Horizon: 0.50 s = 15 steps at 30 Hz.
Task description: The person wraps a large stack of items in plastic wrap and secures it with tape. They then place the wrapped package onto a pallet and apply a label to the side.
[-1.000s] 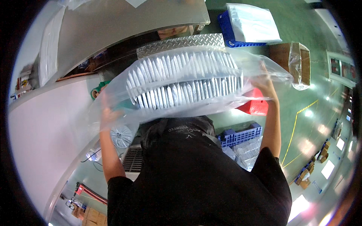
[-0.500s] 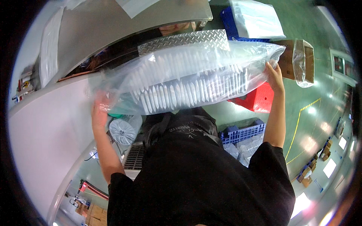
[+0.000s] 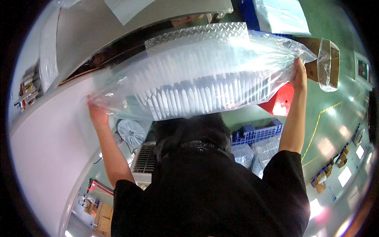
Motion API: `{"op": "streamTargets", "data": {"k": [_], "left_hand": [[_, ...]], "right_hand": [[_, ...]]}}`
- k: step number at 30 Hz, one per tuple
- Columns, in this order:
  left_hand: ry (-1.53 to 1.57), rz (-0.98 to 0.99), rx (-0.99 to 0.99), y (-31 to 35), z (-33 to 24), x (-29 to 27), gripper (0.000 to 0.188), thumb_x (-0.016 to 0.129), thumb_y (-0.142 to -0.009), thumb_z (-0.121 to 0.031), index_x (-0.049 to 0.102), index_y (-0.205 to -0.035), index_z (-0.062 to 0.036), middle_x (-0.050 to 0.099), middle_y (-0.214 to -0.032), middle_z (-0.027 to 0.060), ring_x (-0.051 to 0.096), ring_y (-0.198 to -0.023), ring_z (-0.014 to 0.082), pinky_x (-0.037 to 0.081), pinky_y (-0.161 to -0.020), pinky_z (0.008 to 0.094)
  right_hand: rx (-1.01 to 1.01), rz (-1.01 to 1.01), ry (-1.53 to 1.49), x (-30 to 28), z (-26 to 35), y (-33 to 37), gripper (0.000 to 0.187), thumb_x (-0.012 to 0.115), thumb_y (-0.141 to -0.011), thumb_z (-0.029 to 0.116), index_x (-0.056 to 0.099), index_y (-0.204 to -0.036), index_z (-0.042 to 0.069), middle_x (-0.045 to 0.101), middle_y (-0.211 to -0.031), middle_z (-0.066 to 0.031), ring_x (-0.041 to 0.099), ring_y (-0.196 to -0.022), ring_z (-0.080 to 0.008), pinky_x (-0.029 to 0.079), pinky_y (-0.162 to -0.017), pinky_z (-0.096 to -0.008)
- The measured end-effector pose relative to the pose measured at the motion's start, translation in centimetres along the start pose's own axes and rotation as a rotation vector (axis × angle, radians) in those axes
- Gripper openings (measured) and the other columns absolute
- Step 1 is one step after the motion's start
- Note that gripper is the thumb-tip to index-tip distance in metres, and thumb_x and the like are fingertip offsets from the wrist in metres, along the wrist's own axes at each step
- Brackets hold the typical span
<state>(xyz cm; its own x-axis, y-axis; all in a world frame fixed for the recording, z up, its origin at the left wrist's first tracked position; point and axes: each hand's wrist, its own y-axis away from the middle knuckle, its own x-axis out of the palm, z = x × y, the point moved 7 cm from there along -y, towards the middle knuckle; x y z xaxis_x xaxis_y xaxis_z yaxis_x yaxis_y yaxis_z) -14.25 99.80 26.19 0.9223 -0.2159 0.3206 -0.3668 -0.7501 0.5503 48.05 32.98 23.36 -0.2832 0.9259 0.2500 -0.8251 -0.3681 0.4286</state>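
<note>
A large clear plastic bag is stretched across in front of my body. Inside it stands a long row of thin white packets, packed side by side. My left hand grips the gathered left end of the bag, its fingers partly behind the film. At the opposite end my right hand is closed around the twisted right corner of the bag. Both arms are spread wide, and the bag hangs between them above my lap.
A pale table curves along the left, and a metal bench lies beyond the bag. To the right are a red stool-like box, a cardboard box and a blue crate. A wrapped roll sits below my left arm.
My hands have moved farther apart, pulling the bag's ends outward and tauter. The right hand went right and slightly up; the left went left.
</note>
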Motion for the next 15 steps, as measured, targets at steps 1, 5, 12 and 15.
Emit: {"op": "streamTargets", "data": {"k": [1,5,12,15], "left_hand": [[-0.004,0.006,-0.062,0.6,1.1,-2.0,0.057,0.053,-0.1,-0.038,0.037,-0.147,-0.0096,0.042,-0.151,0.0087,0.05,-0.128,0.0283,0.041,-0.107,0.047],[-0.023,0.053,-0.268,3.5,2.4,-9.1,0.078,0.057,-0.097,-0.029,0.013,-0.16,-0.0155,0.029,-0.161,0.0074,0.052,-0.127,0.0257,0.042,-0.107,0.0373],[-1.394,0.419,0.034,8.8,5.4,15.3,0.027,0.058,-0.099,-0.022,0.062,-0.12,-0.0049,0.063,-0.117,0.0058,0.058,-0.106,0.0165,0.047,-0.088,0.0295],[-1.12,0.296,-0.19,7.6,5.4,12.1,0.023,0.059,-0.1,-0.023,0.067,-0.101,-0.0017,0.066,-0.1,0.0056,0.06,-0.096,0.0152,0.047,-0.085,0.0297]], "right_hand": [[0.083,0.103,-0.03,-0.4,0.0,0.2,0.048,0.068,-0.094,0.039,0.059,-0.127,0.006,0.063,-0.122,-0.0015,0.058,-0.112,-0.0164,0.047,-0.098,-0.0359],[0.275,0.359,0.112,2.6,-1.1,1.9,0.089,0.081,-0.076,0.05,0.045,-0.142,0.002,0.055,-0.136,-0.0091,0.052,-0.127,-0.0267,0.041,-0.109,-0.0424],[0.413,0.167,0.125,5.6,-3.4,3.3,0.048,0.07,-0.092,0.031,0.057,-0.128,0.002,0.064,-0.117,-0.006,0.06,-0.109,-0.0184,0.048,-0.096,-0.0347],[0.311,0.082,0.091,5.6,-3.4,2.5,0.035,0.063,-0.098,0.03,0.061,-0.12,0.003,0.065,-0.11,-0.0037,0.062,-0.104,-0.0154,0.05,-0.092,-0.0324]]}}
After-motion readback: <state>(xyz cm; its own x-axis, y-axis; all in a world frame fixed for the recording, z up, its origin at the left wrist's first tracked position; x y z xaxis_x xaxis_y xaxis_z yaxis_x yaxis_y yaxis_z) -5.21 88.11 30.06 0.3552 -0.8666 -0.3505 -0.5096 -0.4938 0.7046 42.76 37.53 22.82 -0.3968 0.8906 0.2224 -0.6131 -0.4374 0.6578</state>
